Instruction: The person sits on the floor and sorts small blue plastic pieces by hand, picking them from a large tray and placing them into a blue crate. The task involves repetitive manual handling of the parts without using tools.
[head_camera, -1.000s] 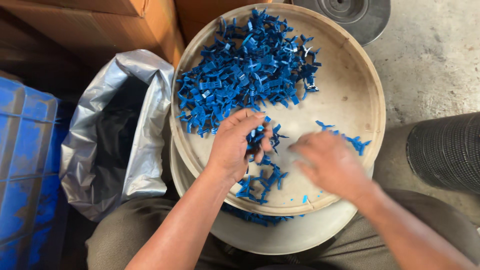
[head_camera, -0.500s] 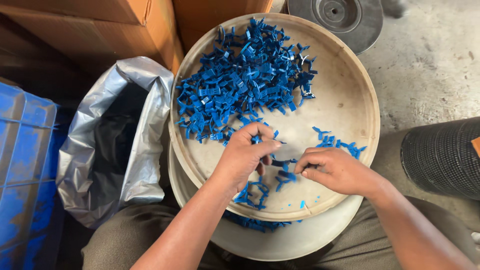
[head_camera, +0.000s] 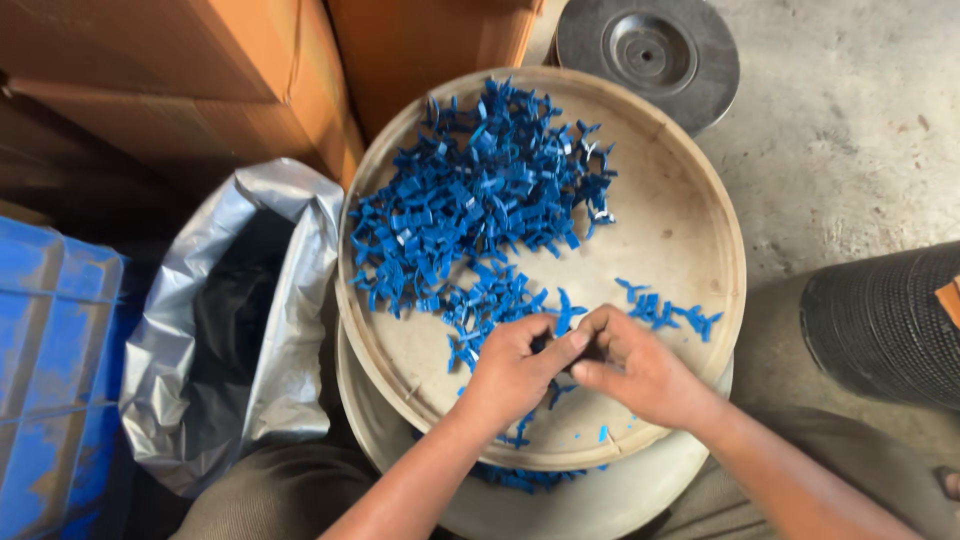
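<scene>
Small blue plastic clip pieces (head_camera: 470, 215) lie heaped on the far-left half of a round, shallow, beige tray (head_camera: 700, 230), with a smaller scatter (head_camera: 668, 312) near its right rim. At the tray's near edge the left hand (head_camera: 512, 370) and right hand (head_camera: 640, 372) meet, fingers curled and pinched together over a few blue pieces; exactly what each grips cannot be told. Beside the tray's left rim stands an open silver-grey plastic bag (head_camera: 250, 330), with a blue plastic crate (head_camera: 50, 390) further left. Brown cardboard boxes (head_camera: 200, 80) stand beyond the tray's far edge, a dark round metal disc (head_camera: 648, 55) to their right.
</scene>
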